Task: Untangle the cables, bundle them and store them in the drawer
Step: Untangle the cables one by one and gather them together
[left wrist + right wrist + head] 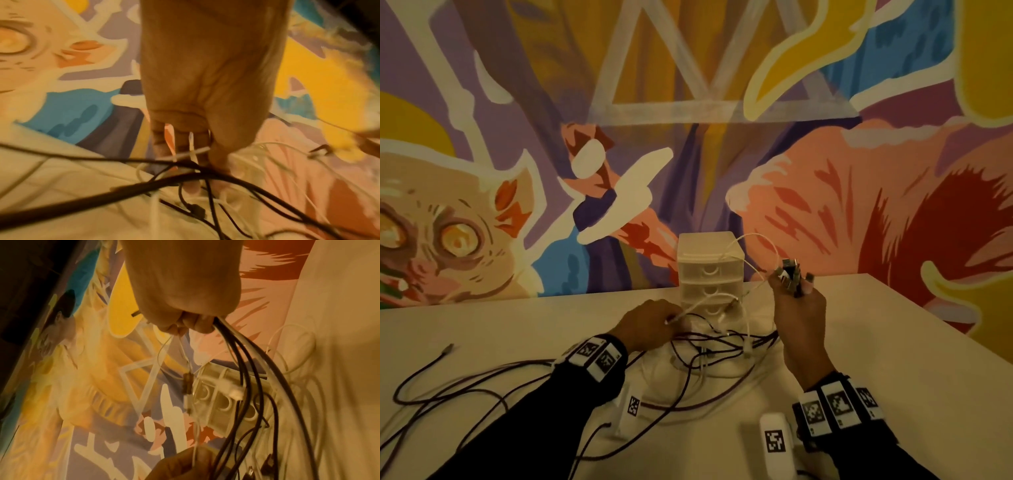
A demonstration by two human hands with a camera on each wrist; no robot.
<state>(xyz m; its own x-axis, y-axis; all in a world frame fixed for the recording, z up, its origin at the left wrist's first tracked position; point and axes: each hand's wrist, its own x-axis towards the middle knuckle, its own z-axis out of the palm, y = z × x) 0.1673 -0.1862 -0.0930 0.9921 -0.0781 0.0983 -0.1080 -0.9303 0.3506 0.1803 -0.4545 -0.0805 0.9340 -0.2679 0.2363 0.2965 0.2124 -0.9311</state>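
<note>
Right hand [803, 318] is raised, clutching gathered plug ends; left hand [650, 320] pinches a white cable [700, 308] in the tangled cables [709, 346] on the table [893, 342], near the drawer unit [710, 270]. Best draw that strand out slowly, without tightening knots.

My right hand [803, 318] is raised just right of the small white drawer unit [710, 270], gripping a cluster of cable plugs [789, 272] that stick up above my fingers, with a white cable [753, 240] arching from them across the unit's top right corner. My left hand [650, 322] is low on the white table [893, 342] just in front and left of the unit, pinching a second white cable [698, 308] that crosses its bottom drawer. Dark cables [482, 387] lie tangled in front of the unit and trail well to its left.
</note>
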